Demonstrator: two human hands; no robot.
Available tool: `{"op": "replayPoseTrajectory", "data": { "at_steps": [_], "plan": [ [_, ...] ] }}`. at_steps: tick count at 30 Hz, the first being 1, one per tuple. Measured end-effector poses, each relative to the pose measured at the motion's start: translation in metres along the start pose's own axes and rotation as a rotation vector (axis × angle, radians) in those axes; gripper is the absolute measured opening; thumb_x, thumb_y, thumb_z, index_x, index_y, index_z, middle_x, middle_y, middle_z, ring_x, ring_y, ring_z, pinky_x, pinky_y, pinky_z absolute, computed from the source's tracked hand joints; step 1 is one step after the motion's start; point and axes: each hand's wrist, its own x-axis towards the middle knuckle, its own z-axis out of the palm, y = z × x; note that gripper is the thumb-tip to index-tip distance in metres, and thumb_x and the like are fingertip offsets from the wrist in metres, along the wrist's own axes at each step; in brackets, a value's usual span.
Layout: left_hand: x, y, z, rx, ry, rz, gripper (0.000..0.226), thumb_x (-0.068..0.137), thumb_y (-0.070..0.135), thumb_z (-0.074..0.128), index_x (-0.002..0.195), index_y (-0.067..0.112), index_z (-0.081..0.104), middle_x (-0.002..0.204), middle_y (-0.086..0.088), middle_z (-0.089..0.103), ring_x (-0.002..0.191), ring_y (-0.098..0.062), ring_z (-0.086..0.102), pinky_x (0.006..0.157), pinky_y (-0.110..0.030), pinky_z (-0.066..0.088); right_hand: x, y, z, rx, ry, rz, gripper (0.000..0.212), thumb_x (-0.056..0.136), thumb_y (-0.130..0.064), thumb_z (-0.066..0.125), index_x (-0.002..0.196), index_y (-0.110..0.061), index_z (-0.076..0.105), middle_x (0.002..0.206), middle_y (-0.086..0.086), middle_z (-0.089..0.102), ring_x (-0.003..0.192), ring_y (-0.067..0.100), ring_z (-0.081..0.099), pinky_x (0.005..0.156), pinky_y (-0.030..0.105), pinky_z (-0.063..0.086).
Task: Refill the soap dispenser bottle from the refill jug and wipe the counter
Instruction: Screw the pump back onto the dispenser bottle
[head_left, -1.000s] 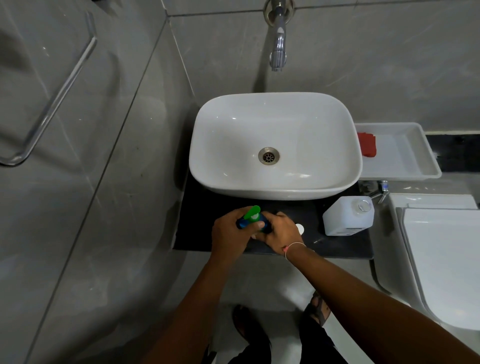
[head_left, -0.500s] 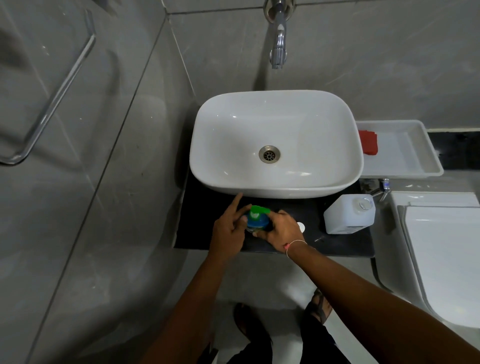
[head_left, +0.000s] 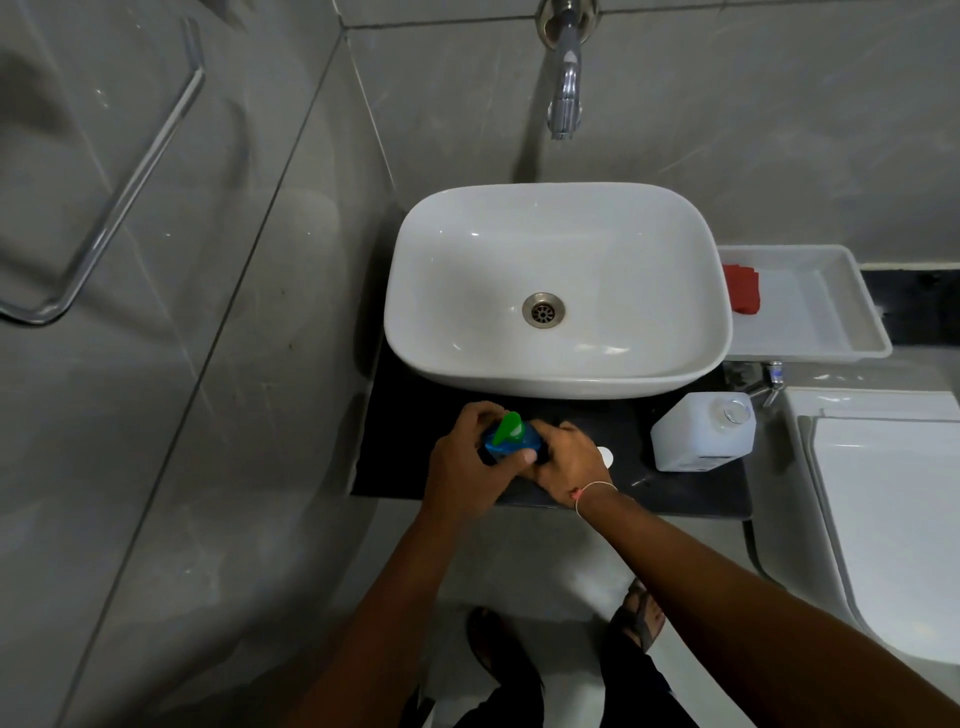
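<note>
Head view, vanity counter. Item: bottle, blue with green pump, upright at the front edge, just before the basin. Left hand curls round its top, thumb across the collar. Right hand clamps the body, likely steadying it while the pump is twisted. Jug stands to the right, within reach for pouring. Red cloth lies in tray, presumably kept for wiping.

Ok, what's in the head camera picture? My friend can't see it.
A person's left hand and right hand grip a blue soap dispenser bottle with a green pump on a dark counter before a white sink. A white refill jug stands to its right; a red cloth lies in a tray.
</note>
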Motion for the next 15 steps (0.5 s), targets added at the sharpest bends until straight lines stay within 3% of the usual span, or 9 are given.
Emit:
{"op": "replayPoseTrajectory", "data": {
  "at_steps": [3,6,9,12,15],
  "plan": [
    [-0.001,0.005,0.006,0.041,0.07,0.018,0.04,0.069,0.046,0.078,0.105,0.033,0.067,0.1,0.007,0.077,0.095,-0.014,0.073,0.081,-0.026,0.057,0.0,0.0,0.0,-0.015,-0.013,0.003,0.054,0.074,-0.047,0.076,0.124,-0.033,0.058,0.092,0.01,0.063,0.094,0.027,0.058,0.081,0.037,0.051],
    [0.0,0.005,0.005,0.044,0.024,0.04,0.041,0.083,0.026,0.071,0.125,0.02,0.069,0.117,-0.001,0.075,0.11,-0.021,0.071,0.096,-0.037,0.056,0.001,0.0,-0.001,-0.021,-0.022,0.017,0.058,0.074,-0.048,0.077,0.126,-0.031,0.057,0.096,0.01,0.063,0.096,0.026,0.058,0.085,0.038,0.05],
    [-0.001,0.005,-0.001,0.013,-0.056,0.032,0.053,0.087,0.018,0.069,0.138,0.023,0.058,0.13,-0.001,0.069,0.12,-0.019,0.066,0.104,-0.043,0.052,0.001,-0.001,-0.002,-0.02,-0.024,0.005,0.057,0.074,-0.048,0.077,0.125,-0.032,0.058,0.096,0.01,0.063,0.095,0.026,0.058,0.082,0.036,0.051],
    [-0.004,0.009,0.001,0.047,-0.007,-0.014,0.056,0.072,0.045,0.078,0.122,0.032,0.056,0.116,0.006,0.072,0.107,-0.014,0.07,0.093,-0.038,0.057,0.0,-0.001,-0.002,-0.008,-0.01,-0.002,0.053,0.076,-0.044,0.075,0.124,-0.031,0.058,0.093,0.011,0.062,0.093,0.028,0.059,0.079,0.037,0.051],
    [-0.004,0.014,0.005,0.08,0.061,0.002,0.04,0.074,0.044,0.073,0.109,0.028,0.065,0.103,0.001,0.076,0.096,-0.019,0.072,0.084,-0.042,0.059,0.0,-0.001,-0.002,-0.017,-0.028,0.007,0.056,0.075,-0.046,0.077,0.126,-0.031,0.057,0.097,0.01,0.064,0.096,0.026,0.058,0.083,0.035,0.05]
  ]
}}
